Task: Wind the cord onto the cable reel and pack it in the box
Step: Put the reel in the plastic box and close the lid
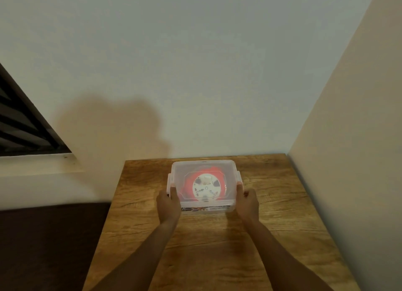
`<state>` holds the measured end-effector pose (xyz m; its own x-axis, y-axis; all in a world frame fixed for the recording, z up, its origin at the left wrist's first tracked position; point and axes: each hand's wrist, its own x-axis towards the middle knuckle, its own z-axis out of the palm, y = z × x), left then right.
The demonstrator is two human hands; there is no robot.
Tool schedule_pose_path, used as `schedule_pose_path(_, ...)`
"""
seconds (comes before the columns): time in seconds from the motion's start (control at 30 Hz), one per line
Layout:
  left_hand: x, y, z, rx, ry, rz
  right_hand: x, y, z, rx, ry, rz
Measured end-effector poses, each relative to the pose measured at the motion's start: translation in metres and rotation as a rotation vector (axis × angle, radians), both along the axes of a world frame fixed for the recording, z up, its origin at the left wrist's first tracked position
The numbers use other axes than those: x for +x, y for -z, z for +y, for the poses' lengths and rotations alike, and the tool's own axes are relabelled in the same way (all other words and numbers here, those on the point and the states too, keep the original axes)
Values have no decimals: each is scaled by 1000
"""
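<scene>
Wooden table (272, 236) stood in a wall corner, bearing the lidded clear box (203, 187), with the cable reel (206, 188) and red cord (188, 185) inside. Left hand (168, 203) and right hand (247, 202) gripped its 2 sides, thumbs on the lid.

Box (203, 204) w/ lid: see-through plastic, smooth, bit shiny. Table (272, 225): brown wood w/ grain lines, matt.

Single head view, looking forward and down, table (217, 247) near, somewhat blurred, perhaps wall-facing.
</scene>
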<state>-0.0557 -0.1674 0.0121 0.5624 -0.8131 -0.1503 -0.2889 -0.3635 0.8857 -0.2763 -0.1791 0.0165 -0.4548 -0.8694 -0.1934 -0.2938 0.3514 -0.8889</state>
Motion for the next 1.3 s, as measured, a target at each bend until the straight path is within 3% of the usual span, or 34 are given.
schedule_pose_path(0.23, 4, 2, -2, 14, 60, -141, -2, 2, -3, -49, -35, 42)
schedule_pose_path(0.3, 7, 2, -1, -6, 83, -165, 2, -5, -3, -52, -26, 201)
schedule_pose_path(0.37, 8, 5, -2, -18, 85, -177, 7, -17, -9, -88, -49, 508)
schedule_pose_path(0.43, 8, 6, -2, -17, 76, -182, 28, -38, -17, -139, -267, 730)
schedule_pose_path(0.53, 10, 16, -3, -22, 72, -146, 79, -67, -33, -158, -699, 806)
schedule_pose_path(0.7, 14, 30, -6, -13, 81, -84, 146, -74, -54, -79, -1072, 892)
schedule_pose_path(0.9, 12, 3, -1, -9, 159, -104, 149, -51, -63, -11, -1080, 868)
schedule_pose_path(1.03, 9, 0, 4, 20, 179, -113, 139, -65, -69, 99, -1073, 716)
schedule_pose_path(1.23, 8, 1, 3, 34, 163, -145, 44, -44, -64, 78, -726, 889)
schedule_pose_path(1.3, 7, 1, 1, 37, 158, -144, 18, -39, -68, 116, -714, 888)
